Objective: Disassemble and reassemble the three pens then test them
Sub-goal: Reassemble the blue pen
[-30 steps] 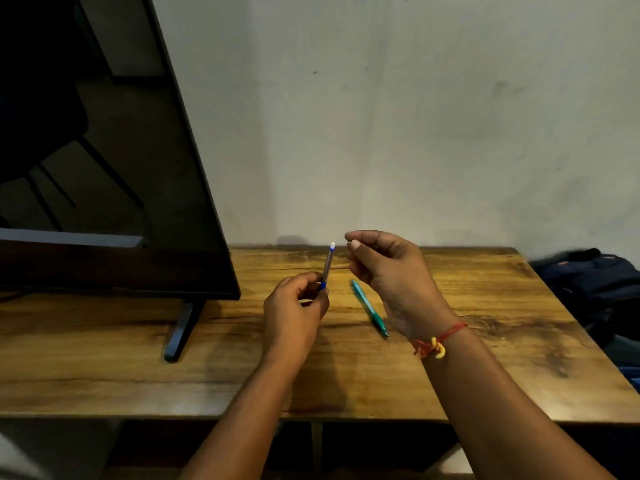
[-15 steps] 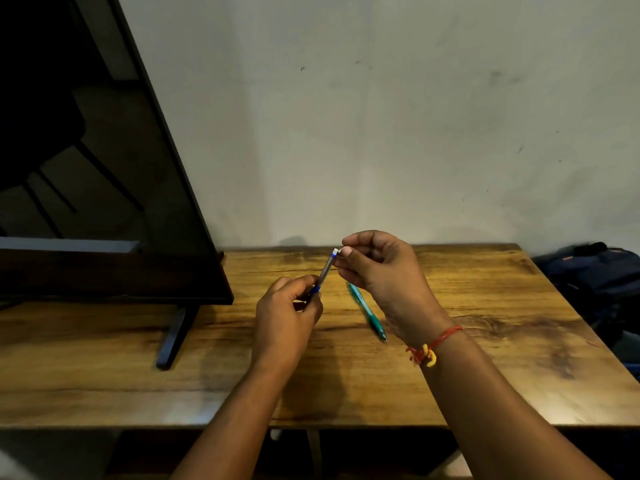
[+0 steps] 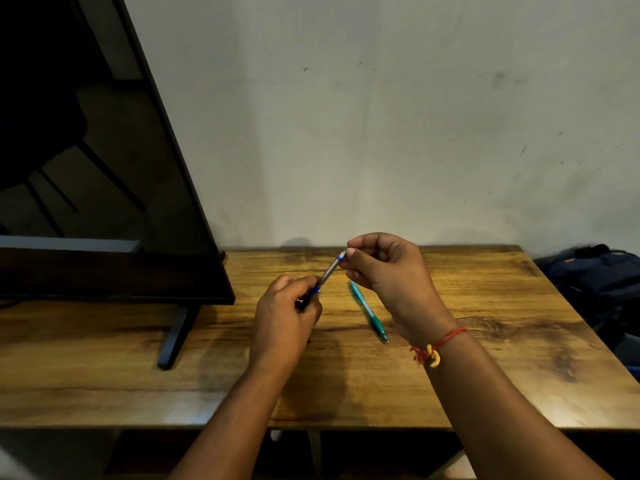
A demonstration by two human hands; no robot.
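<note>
My left hand [image 3: 285, 318] grips the lower end of a grey and blue pen [image 3: 329, 271], which slants up to the right above the wooden table [image 3: 485, 358]. My right hand [image 3: 388, 271] pinches the pen's white top end between thumb and fingertips. A teal pen [image 3: 369, 311] lies flat on the table just below my right hand, its tip toward me. A third pen is not visible.
A large dark screen [image 3: 104, 202] on a black foot [image 3: 173, 336] fills the left side of the table. A plain wall stands right behind the table. A dark blue bag [image 3: 599, 275] lies off the table's right edge.
My right hand has come from just apart from the pen's top to pinching it. The pen has tilted further to the right.
</note>
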